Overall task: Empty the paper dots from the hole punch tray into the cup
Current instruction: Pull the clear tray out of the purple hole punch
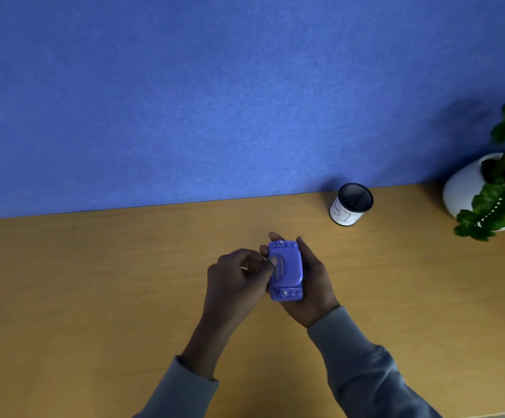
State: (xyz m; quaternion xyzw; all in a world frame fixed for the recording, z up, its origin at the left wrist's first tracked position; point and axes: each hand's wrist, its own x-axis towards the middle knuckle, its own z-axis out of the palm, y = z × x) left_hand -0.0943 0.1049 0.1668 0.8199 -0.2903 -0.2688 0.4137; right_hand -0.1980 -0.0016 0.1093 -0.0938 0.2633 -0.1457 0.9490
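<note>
Right hand (311, 276) cradles purple hole punch (285, 270) from beneath, underside up, fingers wrapped round far end. Left hand (236, 276) curled, fingertips (273, 260) pressing on tray cover at punch's left edge. Punch held above wooden counter (94, 282). Mesh cup (351, 204) with white label upright near blue wall (215, 86), well apart. Potted plant (498, 182) far right.
</note>
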